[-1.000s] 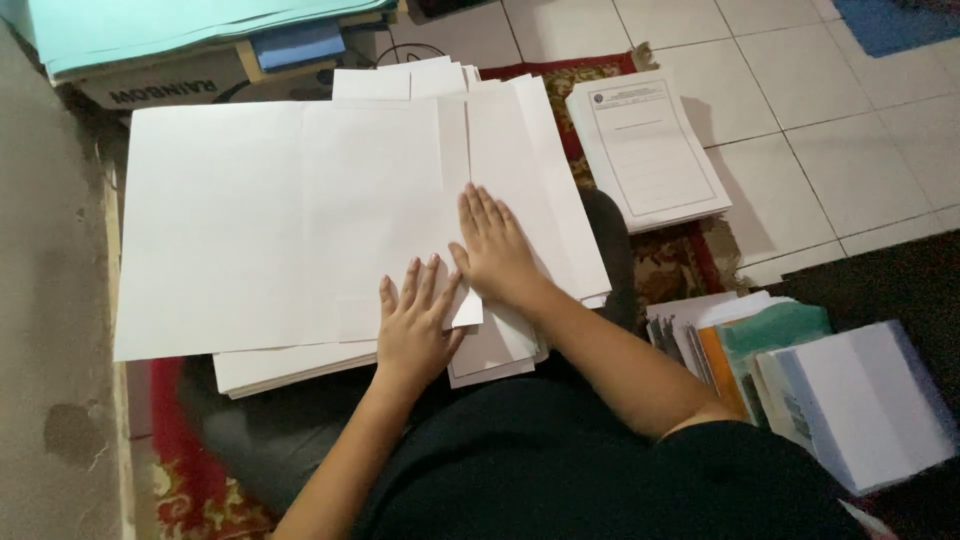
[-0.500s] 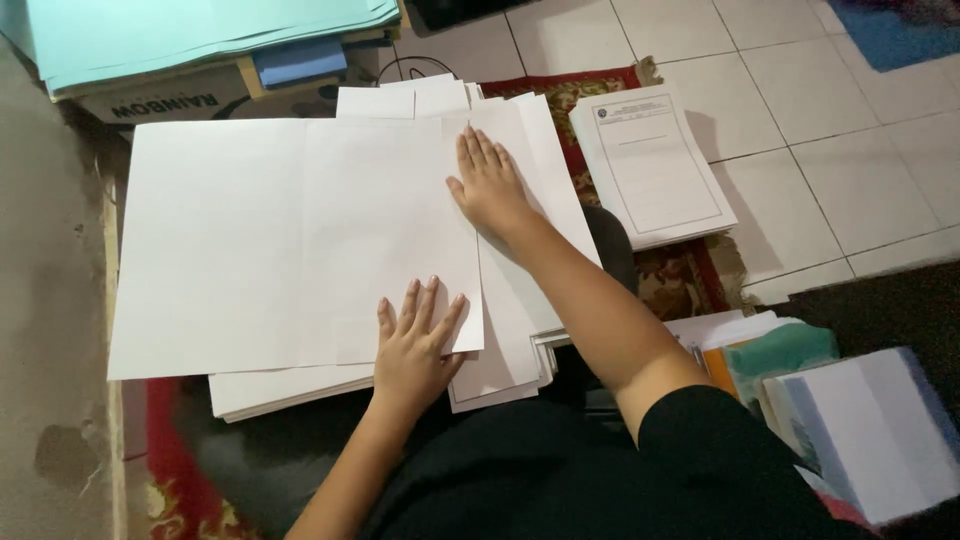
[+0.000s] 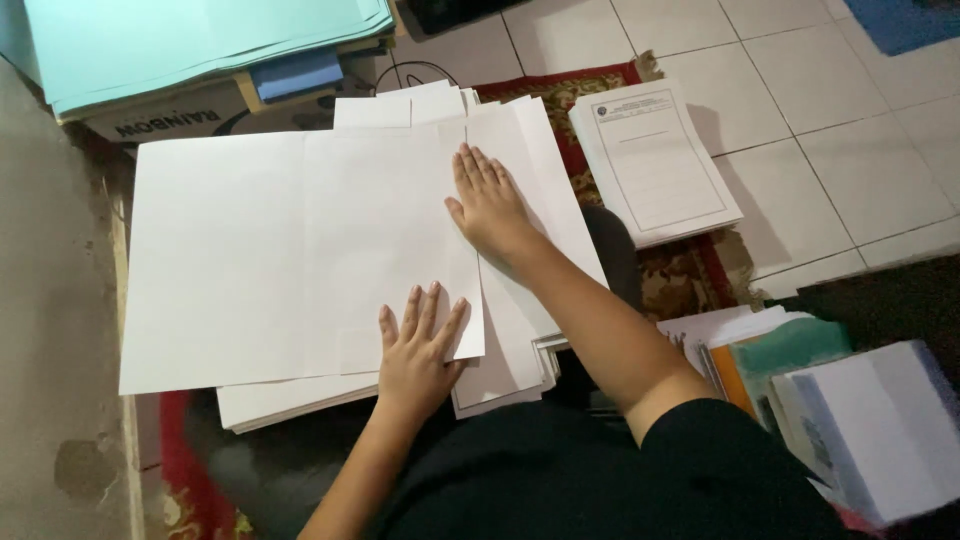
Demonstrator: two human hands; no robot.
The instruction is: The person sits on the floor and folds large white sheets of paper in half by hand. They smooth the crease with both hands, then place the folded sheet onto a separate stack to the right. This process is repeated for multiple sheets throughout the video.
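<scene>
**Both hands flat on a big white sheet**

Both hands lie palm-down with fingers spread, gripping nothing. The left hand [image 3: 418, 345] presses the near right corner of the large white sheet [image 3: 290, 250]; the right hand [image 3: 488, 205] rests farther up, on that sheet's right edge, where it meets the narrower papers beneath.

Under the large sheet sits a paper stack [image 3: 520, 300], mostly covered; only its fanned edges show to the right of the sheet and along its near side, so how many sheets it holds cannot be told. The person's black sleeve and body hide whatever lies just near of the sheet.

Right of the sheet, a printed booklet pile [image 3: 655, 160] lies well apart from the hands, with bare rug between. Farther right and nearer, a bundle of folders and bound papers [image 3: 830, 400] is cut off by the frame. Beyond the sheet's far edge, light blue paper sheets [image 3: 200, 40] rest on a cardboard box [image 3: 170, 115], also cropped.

Everything sits on the floor: a red patterned rug [image 3: 700, 270] under the papers, white tiles [image 3: 820, 120] to the right, grey concrete [image 3: 50, 300] along the sheet's left edge.
</scene>
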